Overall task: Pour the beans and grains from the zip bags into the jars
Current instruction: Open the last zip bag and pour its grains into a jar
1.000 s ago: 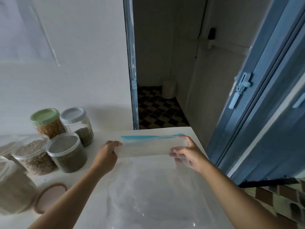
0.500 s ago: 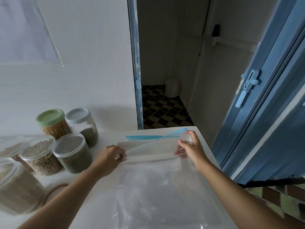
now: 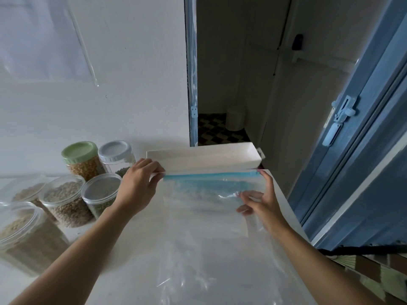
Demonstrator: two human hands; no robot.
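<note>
Your left fingers (image 3: 154,167) are pressed together in a pinch on the left end of the blue zip strip (image 3: 209,176). Your left hand (image 3: 137,186) lies knuckles up over that corner. Your right fingers (image 3: 267,181) are looser: one reaches up to the strip's right end, while the others show through the film as they curl round the right edge of the zip bag (image 3: 204,227). Your right hand (image 3: 263,203) grips that edge a little nearer you than the left hand does.

The bag lies flat on the white desk (image 3: 136,256), stretched between your hands. The strip's long axis runs left to right, and the mouth is on the far side from you. A white tray (image 3: 204,158) lies just beyond the strip and parallel to it.

The jars stand to the left, so your left hand is the nearer one. At the back are a green-lidded jar (image 3: 82,160) and a grey-lidded jar (image 3: 114,154). In front are a jar of dark green beans (image 3: 100,195), a jar of pale grains (image 3: 65,201) and a large jar (image 3: 24,236). All appear lidded and filled, and the bag looks empty, so pouring from this bag seems done.

You cannot tell whether the seal is pressed closed or parted. The bag's near end runs off the bottom of the frame, your left hand covers part of the grey-lidded jar, and the large jar is cut off at the left.
</note>
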